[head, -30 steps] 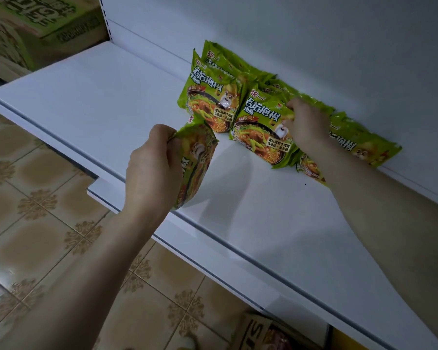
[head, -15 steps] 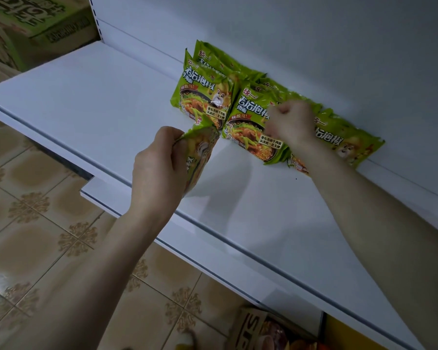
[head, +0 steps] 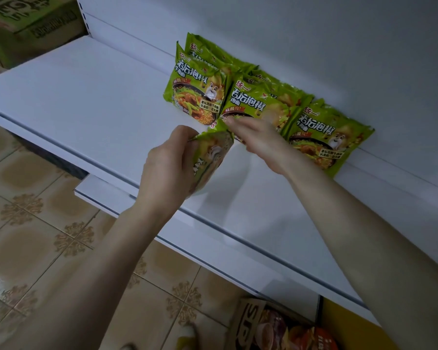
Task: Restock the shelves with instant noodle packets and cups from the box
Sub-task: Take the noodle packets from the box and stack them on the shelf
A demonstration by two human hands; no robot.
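Three packet rows (head: 200, 97), held packet (head: 210, 157) in front, carton (head: 23, 21) left

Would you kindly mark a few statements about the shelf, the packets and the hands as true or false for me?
1. The left hand grips a green packet. True.
2. The shelf packets lie flat at the front edge of the shelf. False: they stand leaning at the back, against the wall.
3. The right hand hangs below the shelf. False: it reaches over the shelf, with its fingertips near the top of the held packet.
4. A green box sits at the upper left, beyond the shelf. True.
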